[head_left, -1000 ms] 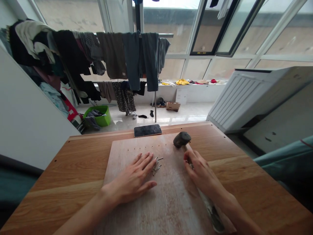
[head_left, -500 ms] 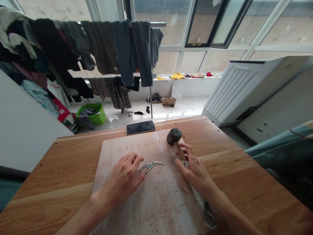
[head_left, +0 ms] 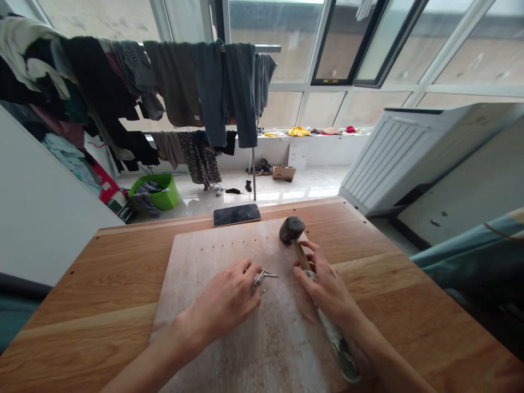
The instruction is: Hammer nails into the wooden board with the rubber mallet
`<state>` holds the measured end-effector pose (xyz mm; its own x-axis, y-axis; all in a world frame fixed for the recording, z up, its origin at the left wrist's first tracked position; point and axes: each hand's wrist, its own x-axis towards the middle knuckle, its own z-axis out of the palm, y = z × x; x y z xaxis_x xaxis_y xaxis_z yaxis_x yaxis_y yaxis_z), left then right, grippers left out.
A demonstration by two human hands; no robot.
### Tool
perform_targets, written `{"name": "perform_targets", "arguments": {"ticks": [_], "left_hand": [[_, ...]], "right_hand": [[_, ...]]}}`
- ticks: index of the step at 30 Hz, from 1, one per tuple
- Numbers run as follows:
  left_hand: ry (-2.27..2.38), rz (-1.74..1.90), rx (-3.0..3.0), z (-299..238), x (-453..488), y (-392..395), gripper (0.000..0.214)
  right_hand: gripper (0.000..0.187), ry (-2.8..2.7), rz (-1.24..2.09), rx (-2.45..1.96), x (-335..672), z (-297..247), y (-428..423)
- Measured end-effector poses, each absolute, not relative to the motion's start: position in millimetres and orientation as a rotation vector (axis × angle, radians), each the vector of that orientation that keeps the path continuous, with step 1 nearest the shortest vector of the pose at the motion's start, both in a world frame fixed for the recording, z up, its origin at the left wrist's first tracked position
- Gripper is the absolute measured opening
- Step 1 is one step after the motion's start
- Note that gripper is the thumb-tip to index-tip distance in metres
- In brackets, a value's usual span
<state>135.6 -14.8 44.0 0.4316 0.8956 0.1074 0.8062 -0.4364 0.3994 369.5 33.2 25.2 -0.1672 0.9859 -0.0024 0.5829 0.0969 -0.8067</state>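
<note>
My left hand (head_left: 234,292) is over the board with its thumb and fingers curled around several silver nails (head_left: 268,274). Some nail ends stick out past the fingertips to the right; the rest are hidden by the hand. On the right, my right hand (head_left: 323,284) grips the wooden handle of a hammer (head_left: 292,229) near its dark head. The hammer lies along the right edge of the pale wooden board (head_left: 282,349), its worn, whitish grip pointing toward me. A row of small holes or dots crosses the board's far part.
A black phone (head_left: 236,215) lies at the far edge of the wooden table (head_left: 380,284). Beyond are a drying rack with hung clothes (head_left: 176,82), a green basin (head_left: 166,199) and a small cardboard box (head_left: 284,173) on the floor. A white ribbed panel (head_left: 388,153) stands at the right.
My left hand has moved right onto the nails, and its fingers have closed around them. My right hand stays on the hammer handle.
</note>
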Motion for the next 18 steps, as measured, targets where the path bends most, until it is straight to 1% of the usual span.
{"name": "perform_targets", "arguments": {"ticks": [4,8,12,18], "left_hand": [[1.487,0.39,2.446,45.0,117.1,-19.1,0.011],[1.248,0.282,2.727,53.7,117.7,-14.2,0.02],[0.994,0.132,3.113,61.8,128.1,-9.2,0.011],[0.859,0.207,3.325,54.4,132.6,-8.3,0.021]], "right_hand": [[0.058,-1.893,0.895,-1.53,372.3,27.6,36.1],[0.057,-1.9,0.855,-1.514,373.2,25.1,37.8],[0.056,-1.895,0.863,-1.5,373.4,24.9,37.9],[0.053,-1.878,0.897,-1.515,372.9,29.8,38.2]]}}
